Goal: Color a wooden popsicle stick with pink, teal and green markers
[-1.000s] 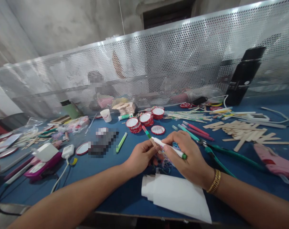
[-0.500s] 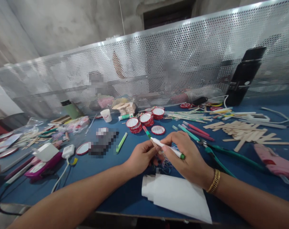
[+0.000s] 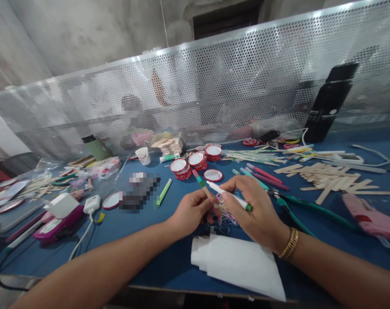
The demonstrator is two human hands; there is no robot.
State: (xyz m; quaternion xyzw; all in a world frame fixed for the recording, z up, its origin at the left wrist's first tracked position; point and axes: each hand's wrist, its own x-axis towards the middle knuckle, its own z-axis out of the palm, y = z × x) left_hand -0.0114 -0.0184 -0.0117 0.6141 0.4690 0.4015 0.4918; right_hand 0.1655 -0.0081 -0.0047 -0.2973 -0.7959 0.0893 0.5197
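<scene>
My left hand (image 3: 191,213) pinches a wooden craft stick (image 3: 200,181), which points up and away with a pink tip and green bands below it. In my right hand (image 3: 251,206) is a white marker (image 3: 229,195) with a green end, held like a pen. Its point is close to the stick's green part, with a small gap showing. Loose coloured threads (image 3: 226,214) lie beneath my hands. A folded white sheet (image 3: 236,264) rests on the table in front of my wrists.
Red-rimmed round discs (image 3: 181,168) are stacked beyond my hands. Rightward lie teal-handled pliers (image 3: 291,210), coloured markers (image 3: 267,176), a heap of plain craft sticks (image 3: 336,178) and a pink glue gun (image 3: 372,216). A paper cup (image 3: 143,156) stands behind; a perforated metal screen (image 3: 182,94) closes the back.
The marker first covered the stick's green part, its tip lying across it; now it has drawn back slightly to the right, baring the green bands. My left hand stays nearly still.
</scene>
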